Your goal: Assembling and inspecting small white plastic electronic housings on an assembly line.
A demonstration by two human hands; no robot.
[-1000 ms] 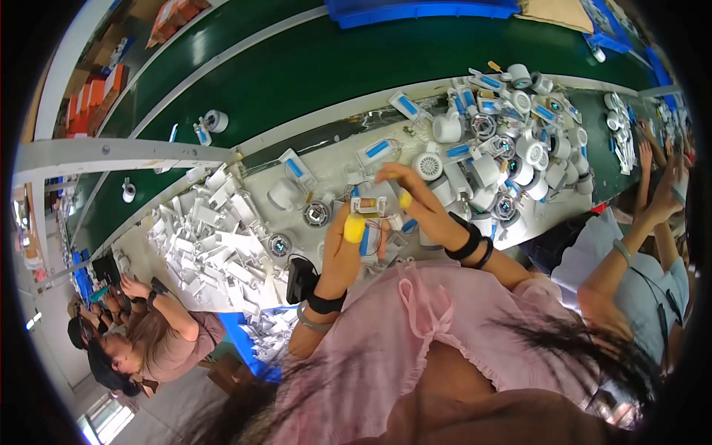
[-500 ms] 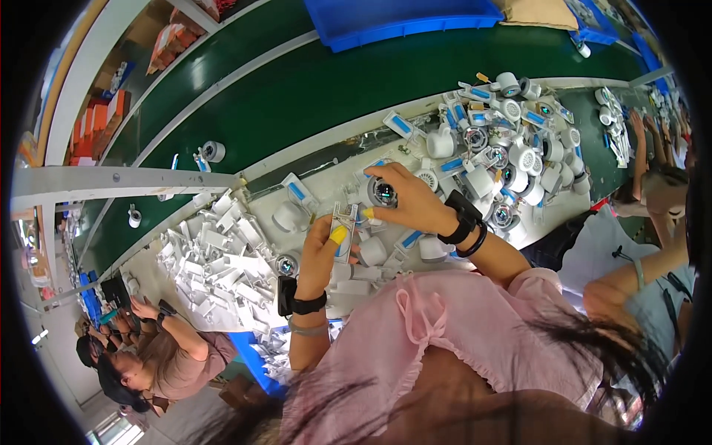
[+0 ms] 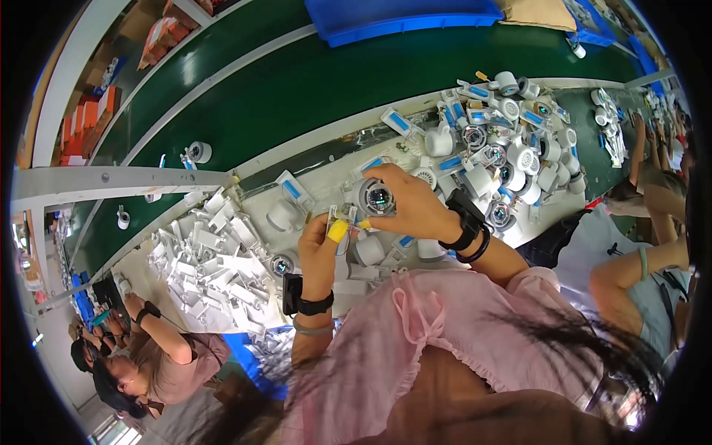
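My right hand (image 3: pixel 419 209) is closed around a round white housing (image 3: pixel 377 197), whose dark face shows a small green-lit circuit. Close beside it, my left hand (image 3: pixel 317 252) pinches a narrow white plastic bracket (image 3: pixel 342 213). Yellow tape or a cover wraps the left thumb, and yellow also shows at a right fingertip. The two parts are very near each other; whether they touch or are wired together I cannot tell. Under the hands lie more white housings, one of them (image 3: pixel 368 251) partly hidden by the right hand.
White brackets (image 3: pixel 222 271) are heaped on the left, and white housings with blue-striped arms (image 3: pixel 512 152) on the right. Beyond runs a green belt (image 3: pixel 252 111) with a blue tray (image 3: pixel 404 26) at its far side. A metal post (image 3: pixel 119 184) juts in from the left. Other people work on both sides.
My hands have barely shifted, and the housing's lit face now shows more fully. The view has moved slightly, and the housings on the belt appear a little farther left.
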